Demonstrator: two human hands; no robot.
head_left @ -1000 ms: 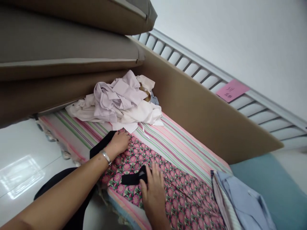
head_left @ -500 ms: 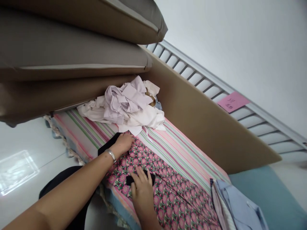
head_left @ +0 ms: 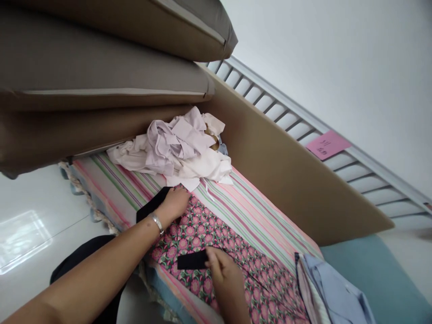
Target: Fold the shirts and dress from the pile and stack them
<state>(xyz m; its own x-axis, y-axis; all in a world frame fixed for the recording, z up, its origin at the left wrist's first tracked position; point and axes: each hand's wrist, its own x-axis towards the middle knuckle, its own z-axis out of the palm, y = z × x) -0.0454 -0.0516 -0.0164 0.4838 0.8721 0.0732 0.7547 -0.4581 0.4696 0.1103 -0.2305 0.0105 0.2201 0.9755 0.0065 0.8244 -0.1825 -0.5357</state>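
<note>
A pink-and-dark floral garment lies spread on a striped sheet. My left hand, with a silver bracelet on the wrist, is closed on its far end, beside a black border. Its fingertips are partly hidden. Across the middle of the garment runs a short black band of cloth. My right hand pinches the right end of this band between thumb and fingers. The garment's near right part lies in soft folds.
A heap of crumpled white and pale lilac clothes lies beyond my left hand. Folded light-blue clothes are at the lower right. Stacked brown cushions overhang on the left; a tan board borders the bed.
My right hand has moved right, from lying spread over the black band to pinching its right end. More of the band shows now. My left hand has stayed nearly in place.
</note>
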